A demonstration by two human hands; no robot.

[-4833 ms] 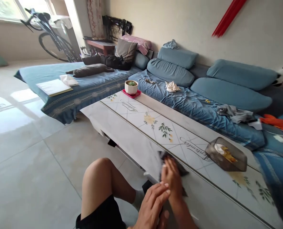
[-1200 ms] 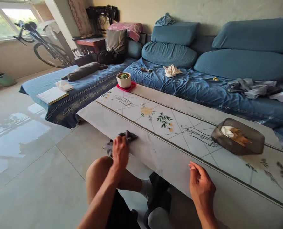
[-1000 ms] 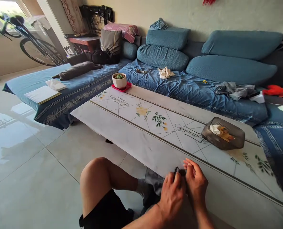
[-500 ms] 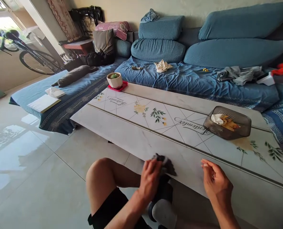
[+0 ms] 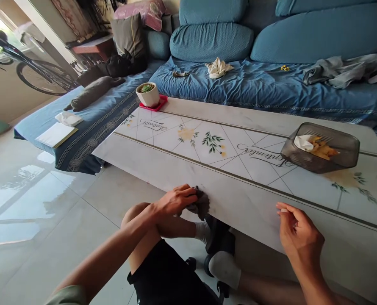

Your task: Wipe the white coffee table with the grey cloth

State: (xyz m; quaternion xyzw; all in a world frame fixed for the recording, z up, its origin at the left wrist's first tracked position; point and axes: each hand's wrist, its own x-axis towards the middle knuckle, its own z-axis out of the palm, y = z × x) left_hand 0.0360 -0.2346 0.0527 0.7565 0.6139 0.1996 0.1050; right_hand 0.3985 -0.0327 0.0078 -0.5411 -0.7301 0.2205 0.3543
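A crumpled dark grey cloth is bunched in the fingers of my left hand, at the near edge of the white patterned table. Part of the cloth spreads over the edge, on the tabletop. Further right, my right hand is over the near side of the table, its fingers curled and the thumb against the forefinger. Whatever is in that pinch, if anything, is too small or hidden to make out.
A smoky see-through bin holding scraps and white tissue lies toward the table's right end. A potted succulent stands on a red tray at the far left corner. Behind runs a blue sofa; a stool base is below.
My left hand has moved left along the table's near edge with the cloth. My right hand keeps its curled pose. The view has tilted down somewhat.
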